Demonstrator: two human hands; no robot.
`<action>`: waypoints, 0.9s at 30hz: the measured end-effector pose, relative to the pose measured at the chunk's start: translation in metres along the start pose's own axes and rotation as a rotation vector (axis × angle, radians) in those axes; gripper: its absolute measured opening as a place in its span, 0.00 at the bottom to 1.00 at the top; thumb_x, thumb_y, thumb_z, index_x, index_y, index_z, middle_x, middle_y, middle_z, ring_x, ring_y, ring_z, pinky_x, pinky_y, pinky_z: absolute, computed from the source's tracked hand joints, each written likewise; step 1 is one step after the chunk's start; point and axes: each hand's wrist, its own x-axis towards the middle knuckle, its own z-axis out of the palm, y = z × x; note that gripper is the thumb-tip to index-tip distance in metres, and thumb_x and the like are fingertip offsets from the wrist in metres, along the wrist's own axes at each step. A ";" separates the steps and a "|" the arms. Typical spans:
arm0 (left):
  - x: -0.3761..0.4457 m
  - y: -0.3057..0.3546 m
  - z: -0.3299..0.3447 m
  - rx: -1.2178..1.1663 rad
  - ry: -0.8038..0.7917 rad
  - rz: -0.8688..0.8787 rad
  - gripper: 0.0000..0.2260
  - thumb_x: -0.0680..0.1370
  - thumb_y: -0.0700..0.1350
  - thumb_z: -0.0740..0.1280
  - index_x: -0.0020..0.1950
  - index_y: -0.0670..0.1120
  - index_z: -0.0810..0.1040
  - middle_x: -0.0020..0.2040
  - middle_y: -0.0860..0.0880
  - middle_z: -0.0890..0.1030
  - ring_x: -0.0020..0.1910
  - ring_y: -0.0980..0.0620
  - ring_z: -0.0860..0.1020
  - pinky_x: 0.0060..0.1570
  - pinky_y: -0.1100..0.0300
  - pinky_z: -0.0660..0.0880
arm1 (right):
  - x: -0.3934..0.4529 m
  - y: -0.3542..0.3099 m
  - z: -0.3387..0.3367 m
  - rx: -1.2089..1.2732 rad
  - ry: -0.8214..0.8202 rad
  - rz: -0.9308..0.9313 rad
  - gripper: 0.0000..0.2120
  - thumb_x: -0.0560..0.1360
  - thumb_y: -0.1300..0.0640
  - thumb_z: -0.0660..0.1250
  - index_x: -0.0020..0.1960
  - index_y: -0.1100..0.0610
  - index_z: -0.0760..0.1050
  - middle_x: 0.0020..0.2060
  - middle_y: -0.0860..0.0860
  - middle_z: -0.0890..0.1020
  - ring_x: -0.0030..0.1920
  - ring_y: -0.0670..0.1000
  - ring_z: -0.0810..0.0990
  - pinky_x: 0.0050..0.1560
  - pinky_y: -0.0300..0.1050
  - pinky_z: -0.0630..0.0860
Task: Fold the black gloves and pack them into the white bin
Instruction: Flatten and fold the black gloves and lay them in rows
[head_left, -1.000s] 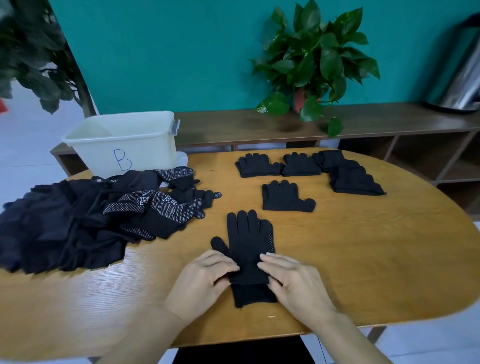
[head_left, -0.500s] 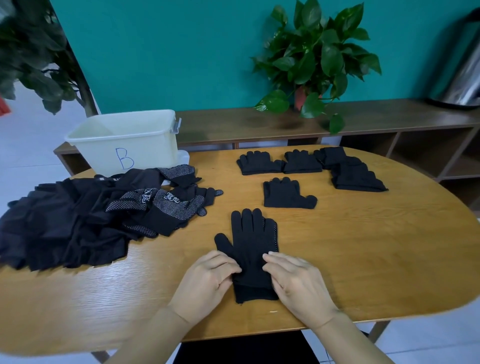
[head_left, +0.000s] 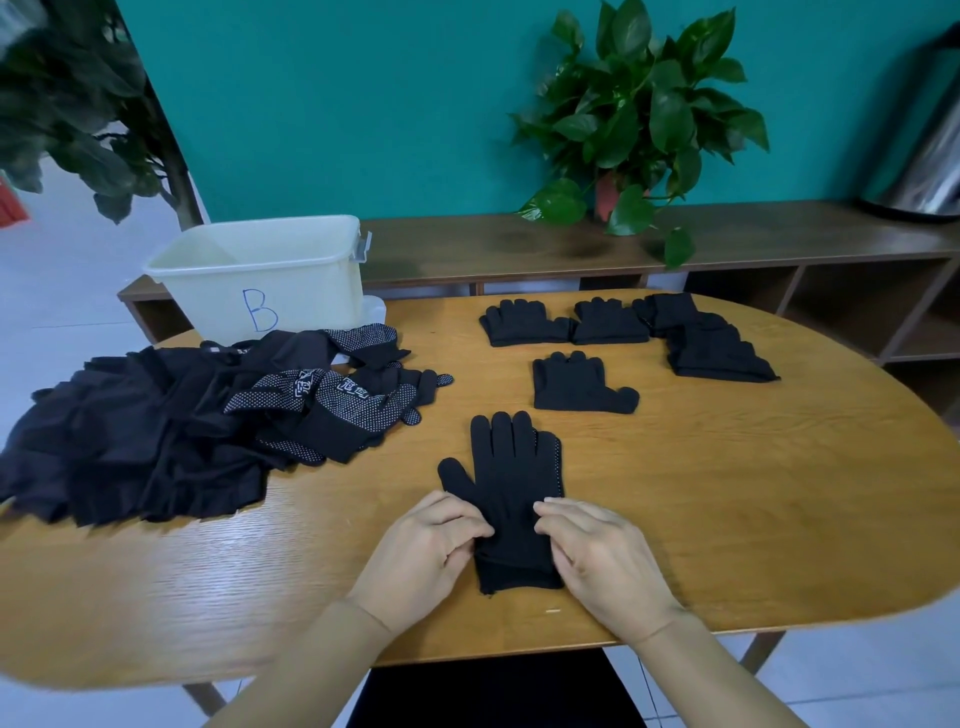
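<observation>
Left hand (head_left: 423, 551) and right hand (head_left: 597, 558) both pinch the wrist edges of a flat black glove (head_left: 511, 478), fingers curled on its sides, near the table (head_left: 727, 519) front edge. Beyond it, one folded glove (head_left: 576, 384), then a row of folded gloves (head_left: 613, 322). Far left: unfolded glove pile (head_left: 171, 415), white bin (head_left: 260, 275) marked B, seemingly holding nothing.
</observation>
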 end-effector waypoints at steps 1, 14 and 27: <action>0.000 0.000 0.000 0.005 0.004 0.002 0.14 0.72 0.33 0.72 0.55 0.47 0.83 0.51 0.56 0.80 0.54 0.60 0.73 0.52 0.64 0.76 | 0.000 0.000 0.000 -0.003 0.001 -0.010 0.17 0.58 0.71 0.80 0.43 0.57 0.83 0.47 0.51 0.86 0.49 0.50 0.85 0.47 0.46 0.83; 0.042 -0.014 -0.022 -0.094 0.152 -0.214 0.17 0.78 0.32 0.64 0.63 0.46 0.80 0.60 0.60 0.77 0.62 0.61 0.73 0.63 0.67 0.68 | 0.033 0.012 -0.015 -0.052 -0.034 0.107 0.20 0.64 0.70 0.76 0.55 0.59 0.83 0.54 0.53 0.84 0.56 0.52 0.83 0.56 0.48 0.78; 0.069 -0.044 0.023 0.382 -0.343 -0.214 0.40 0.74 0.64 0.25 0.80 0.46 0.43 0.80 0.50 0.44 0.78 0.56 0.39 0.75 0.60 0.37 | 0.079 0.042 0.021 -0.162 -0.724 0.175 0.34 0.78 0.36 0.35 0.79 0.53 0.36 0.77 0.47 0.36 0.76 0.43 0.32 0.76 0.44 0.34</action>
